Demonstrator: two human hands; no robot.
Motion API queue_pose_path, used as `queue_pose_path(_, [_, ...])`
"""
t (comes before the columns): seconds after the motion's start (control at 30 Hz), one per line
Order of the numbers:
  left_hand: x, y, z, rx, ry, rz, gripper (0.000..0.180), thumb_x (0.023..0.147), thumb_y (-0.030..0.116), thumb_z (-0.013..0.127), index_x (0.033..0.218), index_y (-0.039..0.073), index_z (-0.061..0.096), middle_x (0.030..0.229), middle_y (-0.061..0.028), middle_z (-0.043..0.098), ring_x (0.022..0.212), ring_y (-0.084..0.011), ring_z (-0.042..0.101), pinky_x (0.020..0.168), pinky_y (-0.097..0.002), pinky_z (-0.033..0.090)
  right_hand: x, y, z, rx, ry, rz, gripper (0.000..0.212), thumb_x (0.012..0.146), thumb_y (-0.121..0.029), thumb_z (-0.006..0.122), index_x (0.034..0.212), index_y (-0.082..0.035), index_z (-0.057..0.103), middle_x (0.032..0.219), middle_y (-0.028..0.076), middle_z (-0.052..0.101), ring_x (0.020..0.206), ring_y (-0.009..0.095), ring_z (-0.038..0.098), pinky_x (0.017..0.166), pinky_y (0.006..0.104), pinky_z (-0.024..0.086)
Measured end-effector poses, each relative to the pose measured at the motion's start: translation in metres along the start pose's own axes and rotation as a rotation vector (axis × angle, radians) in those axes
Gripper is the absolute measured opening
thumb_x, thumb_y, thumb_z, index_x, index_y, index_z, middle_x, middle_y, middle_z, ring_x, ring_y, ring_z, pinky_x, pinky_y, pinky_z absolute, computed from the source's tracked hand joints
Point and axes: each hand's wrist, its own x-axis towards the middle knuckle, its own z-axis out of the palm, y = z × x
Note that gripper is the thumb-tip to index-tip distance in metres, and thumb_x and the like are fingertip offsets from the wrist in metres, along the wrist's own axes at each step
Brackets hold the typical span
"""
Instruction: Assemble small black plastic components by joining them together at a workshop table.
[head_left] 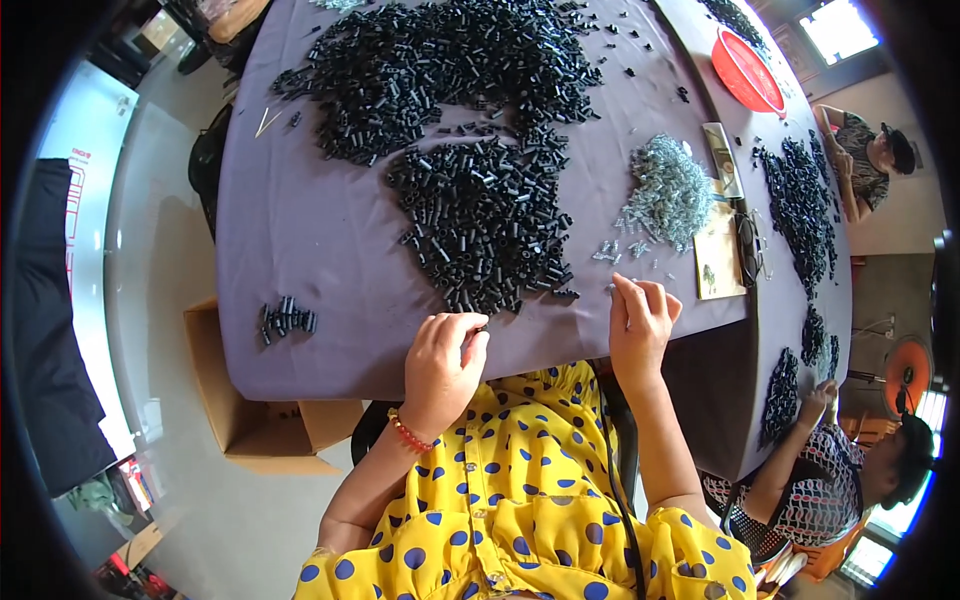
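Note:
My left hand (444,362) is closed at the near edge of a large heap of short black tubes (485,215). A dark tube end shows at its fingertips, partly covered by the fingers. Off to the right, my right hand (643,325) is raised over the table edge, thumb and fingers pinched together. A tiny pale bit shows at its fingertips, just below a pile of small clear plastic pieces (668,190). Several loose clear pieces lie between that pile and the hand.
A small group of black tubes (288,318) lies at the left of the purple-grey tablecloth (330,230). Right of the clear pile are a wooden board (718,262), glasses (750,248) and a red basket (748,72). A cardboard box (232,420) stands below. Two people sit at right.

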Motion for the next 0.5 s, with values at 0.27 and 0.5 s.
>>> queue_pose_path(0.27, [-0.001, 0.004, 0.002, -0.004, -0.045, 0.015, 0.018, 0.087, -0.001, 0.072, 0.104, 0.004, 0.066, 0.09, -0.0081, 0.066, 0.078, -0.0245, 0.063, 0.069, -0.0346, 0.053, -0.026, 0.001, -0.01, -0.101, -0.137, -0.078, 0.036, 0.084, -0.003, 0.071, 0.118, -0.01, 0.071, 0.092, 0.001, 0.061, 0.088, 0.017, 0.062, 0.093, 0.0399, 0.035])
queue_pose_path(0.5, [-0.003, 0.005, 0.001, -0.02, -0.046, 0.033, 0.019, 0.088, -0.001, 0.072, 0.105, 0.004, 0.066, 0.09, -0.0078, 0.066, 0.075, -0.0229, 0.062, 0.067, -0.0332, 0.053, -0.022, 0.003, -0.002, 0.151, -0.055, 0.223, 0.017, 0.088, -0.007, 0.075, 0.103, -0.013, 0.069, 0.087, 0.002, 0.067, 0.081, 0.019, 0.063, 0.09, 0.0358, 0.036])
